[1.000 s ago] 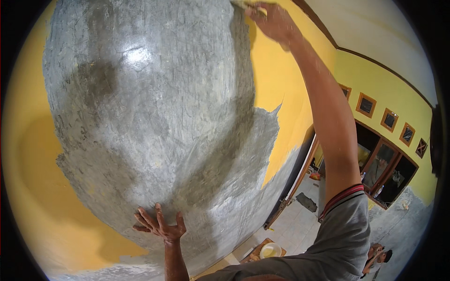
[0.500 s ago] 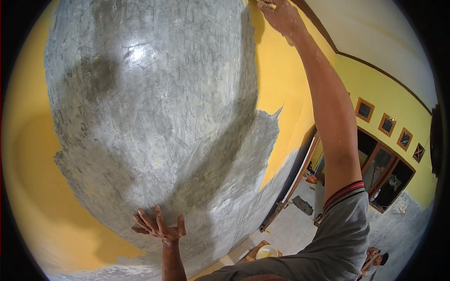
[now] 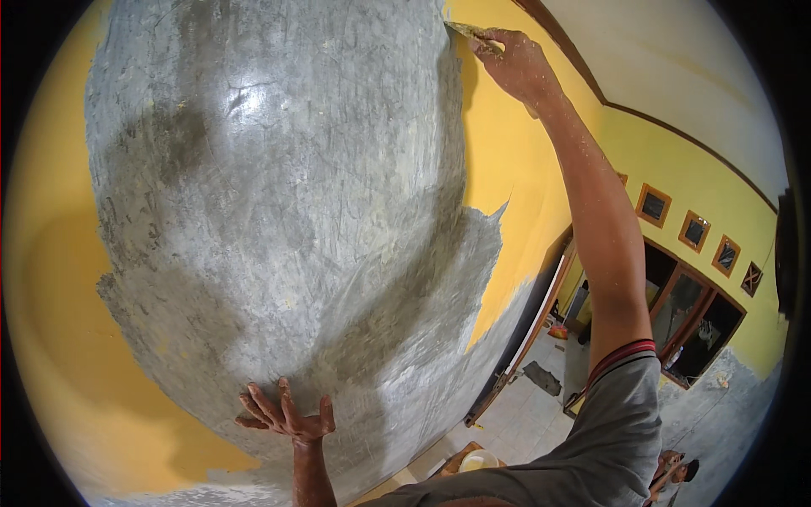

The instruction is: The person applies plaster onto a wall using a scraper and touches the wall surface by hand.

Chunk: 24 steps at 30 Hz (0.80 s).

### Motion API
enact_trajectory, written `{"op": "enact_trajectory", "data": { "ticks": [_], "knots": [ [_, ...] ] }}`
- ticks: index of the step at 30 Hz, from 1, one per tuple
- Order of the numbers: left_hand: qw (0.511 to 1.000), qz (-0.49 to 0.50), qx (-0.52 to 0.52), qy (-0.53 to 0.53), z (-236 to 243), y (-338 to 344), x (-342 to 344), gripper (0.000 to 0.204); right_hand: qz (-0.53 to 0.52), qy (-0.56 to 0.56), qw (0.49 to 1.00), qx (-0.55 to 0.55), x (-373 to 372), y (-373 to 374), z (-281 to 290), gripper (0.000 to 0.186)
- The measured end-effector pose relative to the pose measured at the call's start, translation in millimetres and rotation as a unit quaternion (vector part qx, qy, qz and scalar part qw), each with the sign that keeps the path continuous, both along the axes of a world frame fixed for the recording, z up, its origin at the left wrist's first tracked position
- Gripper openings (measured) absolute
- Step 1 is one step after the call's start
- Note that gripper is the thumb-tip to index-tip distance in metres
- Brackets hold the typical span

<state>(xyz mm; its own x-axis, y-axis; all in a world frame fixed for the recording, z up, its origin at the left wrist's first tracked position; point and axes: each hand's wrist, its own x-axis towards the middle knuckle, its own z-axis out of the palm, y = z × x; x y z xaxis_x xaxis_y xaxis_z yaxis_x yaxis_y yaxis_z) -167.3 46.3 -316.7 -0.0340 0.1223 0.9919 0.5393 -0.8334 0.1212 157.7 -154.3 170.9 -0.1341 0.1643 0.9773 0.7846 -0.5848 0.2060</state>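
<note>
Right grip (image 3: 517, 68) on scraper (image 3: 467, 30), long axis aslant, tip upper-left

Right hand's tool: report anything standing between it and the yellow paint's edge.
Nothing visible: the tool has its tip at the border of yellow paint and grey wall. The left hand is well below.

Plain grey short-sleeved shirt (image 3: 612, 422), a bit creased, and the sleeve cuff (image 3: 623, 358) has this neat band of dark and red stripes. Left hand (image 3: 287, 416) and right hand (image 3: 519, 68) are both bare, and the right forearm (image 3: 583, 173), also bare, has little pale specks dotted over it.
</note>
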Motion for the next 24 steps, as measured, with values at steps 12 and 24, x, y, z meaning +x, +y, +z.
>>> {"op": "enact_trajectory", "data": {
  "ticks": [12,24],
  "knots": [
    [1.000,-0.007,-0.005,0.002,2.4,-3.1,3.5,0.075,0.088,0.228,0.968,-0.049,-19.1,-9.6,44.5,0.063],
    [1.000,-0.003,-0.011,-0.003,-4.3,0.5,-3.1,0.075,0.093,0.228,0.969,0.017,-50.6,1.8,47.6,0.040]
  ]
}}
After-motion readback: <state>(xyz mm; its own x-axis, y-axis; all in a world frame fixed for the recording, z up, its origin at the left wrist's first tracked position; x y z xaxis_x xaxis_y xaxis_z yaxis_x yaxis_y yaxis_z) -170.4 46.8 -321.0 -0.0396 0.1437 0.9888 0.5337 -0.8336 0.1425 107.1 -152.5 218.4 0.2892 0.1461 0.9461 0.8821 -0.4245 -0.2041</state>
